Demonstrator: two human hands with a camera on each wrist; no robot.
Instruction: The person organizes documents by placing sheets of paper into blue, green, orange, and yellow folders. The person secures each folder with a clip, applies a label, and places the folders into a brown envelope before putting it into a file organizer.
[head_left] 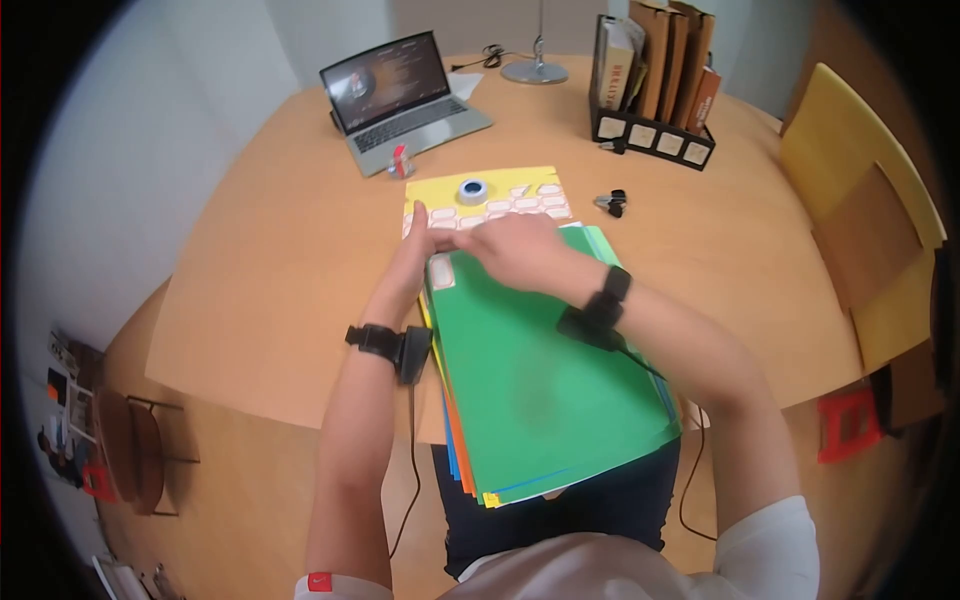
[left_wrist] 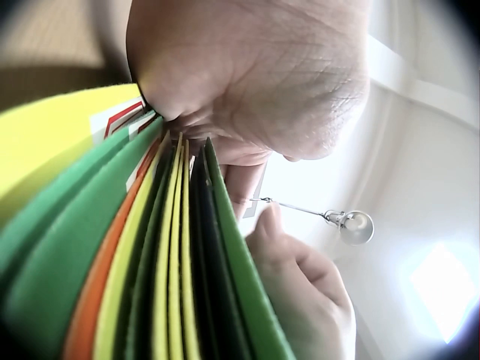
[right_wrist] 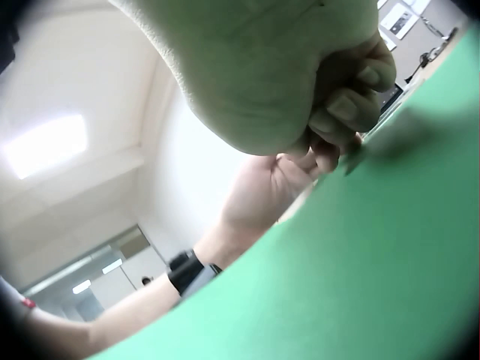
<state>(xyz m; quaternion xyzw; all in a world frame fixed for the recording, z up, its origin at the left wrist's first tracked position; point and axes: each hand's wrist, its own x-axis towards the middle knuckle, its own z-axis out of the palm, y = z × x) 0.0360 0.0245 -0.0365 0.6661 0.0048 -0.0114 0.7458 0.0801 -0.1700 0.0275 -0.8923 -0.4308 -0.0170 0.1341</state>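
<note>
A thick stack of coloured folders lies at the table's near edge, a green folder [head_left: 550, 370] on top with a white label [head_left: 441, 271] near its upper left corner. My left hand [head_left: 410, 250] is at that corner, thumb pointing up and fingers reaching toward the right hand. In the left wrist view its palm [left_wrist: 255, 67] lies against the folder edges [left_wrist: 180, 225]. My right hand [head_left: 520, 250] meets it at the folders' top edge. The right wrist view shows the right fingers [right_wrist: 345, 112] curled low over the green cover; I cannot tell what they hold.
A yellow sheet with red-outlined labels [head_left: 490, 190] lies beyond the stack, a tape roll [head_left: 473, 191] on it. Black binder clips [head_left: 614, 203] sit to the right. Farther back are a laptop [head_left: 400, 100], a lamp base [head_left: 534, 72] and a black file box [head_left: 655, 138]. A yellow chair [head_left: 850, 150] stands right.
</note>
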